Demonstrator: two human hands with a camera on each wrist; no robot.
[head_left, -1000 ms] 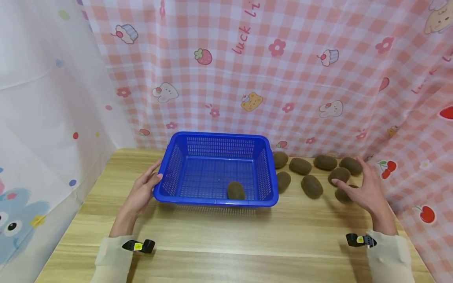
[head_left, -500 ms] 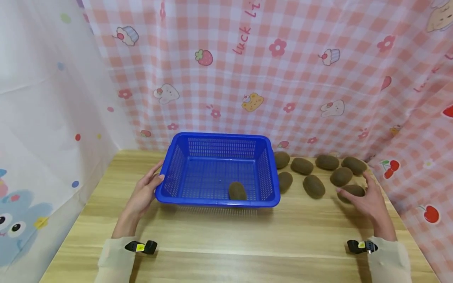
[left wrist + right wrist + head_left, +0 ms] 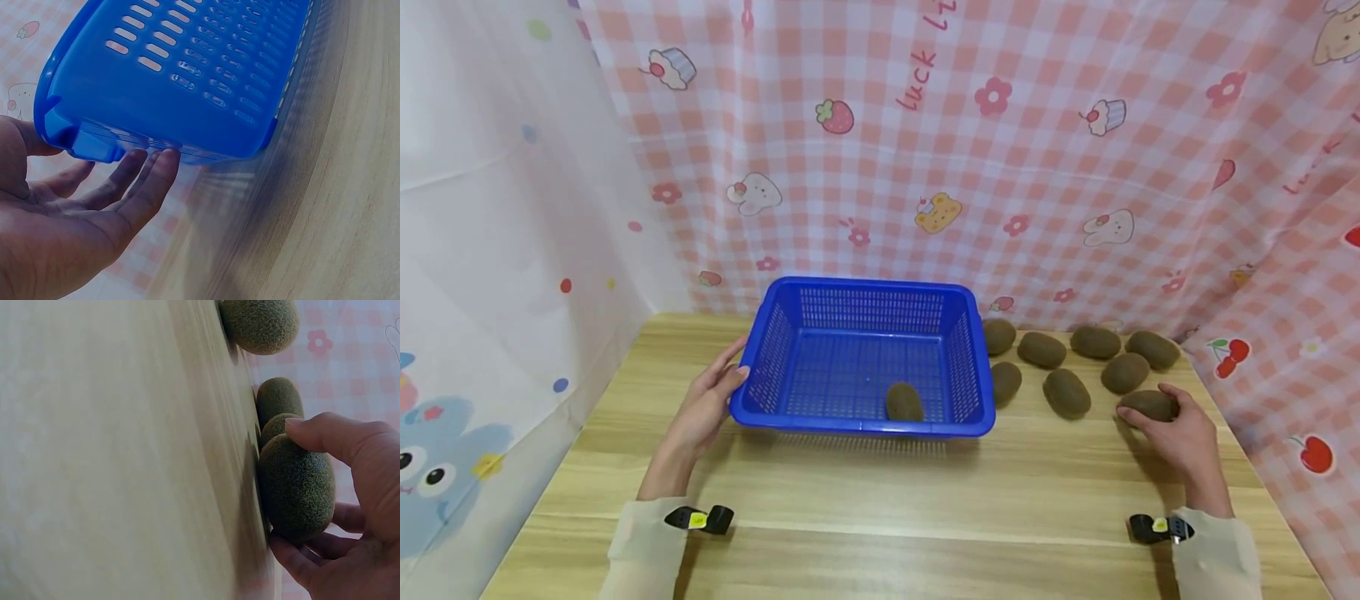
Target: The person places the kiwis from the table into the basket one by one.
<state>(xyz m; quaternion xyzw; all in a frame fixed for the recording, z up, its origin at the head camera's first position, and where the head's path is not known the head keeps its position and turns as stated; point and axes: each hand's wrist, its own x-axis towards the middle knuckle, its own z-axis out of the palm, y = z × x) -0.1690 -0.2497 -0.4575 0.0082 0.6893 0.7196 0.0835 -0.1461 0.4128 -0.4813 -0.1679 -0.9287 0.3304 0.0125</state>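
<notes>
A blue plastic basket (image 3: pixel 863 427) with slotted walls stands on the wooden table. One kiwi (image 3: pixel 905 403) lies inside it at the front right. My left hand (image 3: pixel 702 410) holds the basket's left side, thumb at the rim and fingertips against the outer wall, as the left wrist view shows. Over at the right, my right hand (image 3: pixel 1186 440) grips a brown fuzzy kiwi (image 3: pixel 297 487). Its thumb presses one end while the fingers reach round the other, close to the tabletop.
Several loose kiwis (image 3: pixel 1067 393) are spread between the basket and my right hand. Another kiwi (image 3: pixel 1125 372) lies just behind the gripped one. A pink checked curtain (image 3: pixel 880 167) hangs along the table's back edge and right side. Bare wood (image 3: pixel 925 517) spans the front.
My right hand has come down and toward the front from the rear kiwis, and its fingers have closed round the nearest one at the right. The left hand stays at the basket.
</notes>
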